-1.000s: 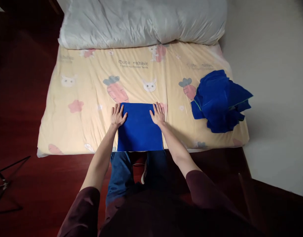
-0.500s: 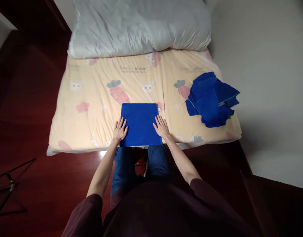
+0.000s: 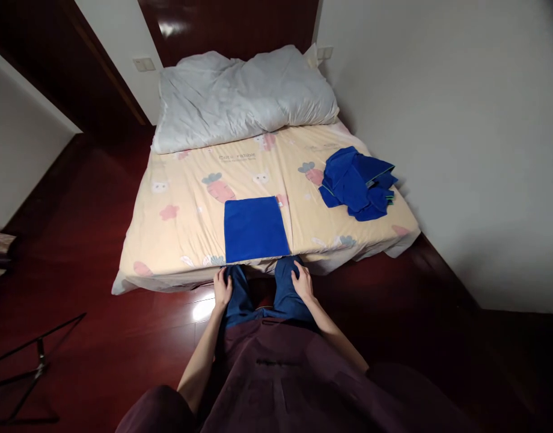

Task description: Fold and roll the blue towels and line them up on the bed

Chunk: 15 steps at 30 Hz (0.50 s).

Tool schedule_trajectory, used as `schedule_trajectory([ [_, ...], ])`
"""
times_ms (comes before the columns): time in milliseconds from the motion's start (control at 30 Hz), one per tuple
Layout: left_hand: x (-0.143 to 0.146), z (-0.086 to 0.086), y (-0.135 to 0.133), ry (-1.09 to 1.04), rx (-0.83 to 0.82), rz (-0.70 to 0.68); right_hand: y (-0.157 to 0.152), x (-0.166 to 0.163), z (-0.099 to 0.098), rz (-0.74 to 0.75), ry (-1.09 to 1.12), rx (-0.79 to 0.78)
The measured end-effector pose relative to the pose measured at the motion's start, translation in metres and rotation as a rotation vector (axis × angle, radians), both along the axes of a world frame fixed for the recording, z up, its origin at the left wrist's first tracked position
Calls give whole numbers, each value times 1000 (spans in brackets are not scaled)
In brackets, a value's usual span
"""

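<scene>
The folded blue cloth (image 3: 255, 229) lies flat as a neat square on the near edge of the mattress (image 3: 177, 222), just beyond the fingertips of both hands and between them, touched by neither. The left hand (image 3: 222, 287) rests palm down on the left leg of the jeans (image 3: 283, 297), its fingers loosely spread and pointing toward the mattress edge, gripping nothing. The right hand (image 3: 301, 282) lies the same way on the right leg, fingers relaxed and apart, with nothing in them. The cloth's near edge sits close to the mattress rim, just ahead of the fingers.

Further out, ahead of the right fingers and off to their right, a loose pile of blue cloths (image 3: 356, 183) sits crumpled near the mattress's right side, well apart from the folded one. The sheet is pale yellow, printed with carrots and rabbits. Far beyond the fingers, at the head end, a bunched pale grey duvet (image 3: 240, 96) lies across the mattress's width. The mattress rests on a dark red wooden floor (image 3: 100, 337). Well to the left of the left fingers, a thin black stand (image 3: 33, 367) lies on the floor. A white wall (image 3: 461, 150) runs along the right side.
</scene>
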<state>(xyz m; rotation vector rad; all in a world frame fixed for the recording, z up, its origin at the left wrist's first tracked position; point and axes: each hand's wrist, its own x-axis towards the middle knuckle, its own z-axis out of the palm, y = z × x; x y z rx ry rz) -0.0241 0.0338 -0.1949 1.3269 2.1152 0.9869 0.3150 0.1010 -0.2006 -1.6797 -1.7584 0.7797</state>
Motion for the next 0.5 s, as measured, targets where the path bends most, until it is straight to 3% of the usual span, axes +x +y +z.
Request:
schedule_trajectory([
  [233, -10, 19, 41, -528, -36, 222, 40, -5, 19, -193, 273, -156],
  [367, -12, 29, 61, -569, -44, 226, 68, -28, 30, -252, 519, -299],
  [500, -11, 30, 70, -534, -9, 208, 84, -47, 30, -293, 600, -313],
])
